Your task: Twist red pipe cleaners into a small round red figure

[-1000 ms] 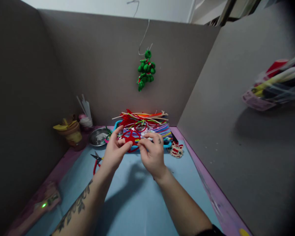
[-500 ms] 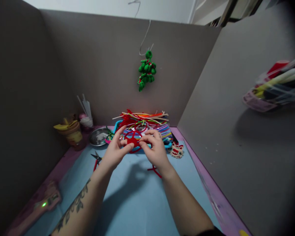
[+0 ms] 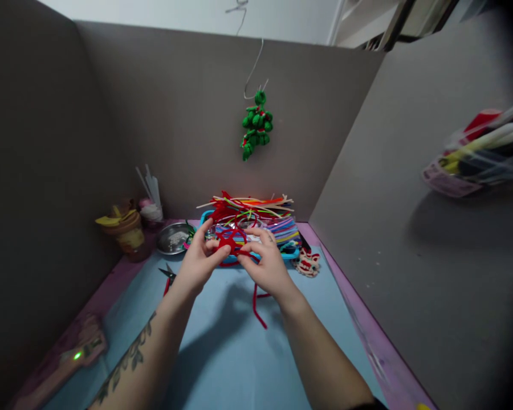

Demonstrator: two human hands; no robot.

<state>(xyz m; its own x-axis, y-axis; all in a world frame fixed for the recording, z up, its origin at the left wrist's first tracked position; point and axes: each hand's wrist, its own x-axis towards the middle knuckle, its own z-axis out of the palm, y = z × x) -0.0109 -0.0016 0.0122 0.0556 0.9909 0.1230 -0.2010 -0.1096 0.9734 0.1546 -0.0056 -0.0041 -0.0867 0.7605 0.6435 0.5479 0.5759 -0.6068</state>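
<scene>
Between both hands, above the blue mat, is a red pipe-cleaner piece (image 3: 226,244) with a dense middle and loops around it. My left hand (image 3: 200,256) pinches its left side between thumb and fingers. On the right side, my right hand (image 3: 263,257) grips a red pipe-cleaner strand close to the middle. A loose red pipe-cleaner end (image 3: 257,307) dangles below my right hand. Just behind the hands sits a blue tray (image 3: 293,254) with bundles of coloured pipe cleaners (image 3: 282,228). Some of the red piece blends with the red stems behind it.
Pliers or cutters with red handles (image 3: 168,278) lie left of my forearm. A metal bowl (image 3: 173,239), flower pot (image 3: 126,230) and pink glue gun (image 3: 79,356) stand on the left. At right lies a cream-and-red figure (image 3: 308,263). A green ornament (image 3: 256,125) hangs from a wire.
My right hand has shifted slightly left along the red piece. The red strand below it now hangs lower and straighter. The left hand keeps its pinch.
</scene>
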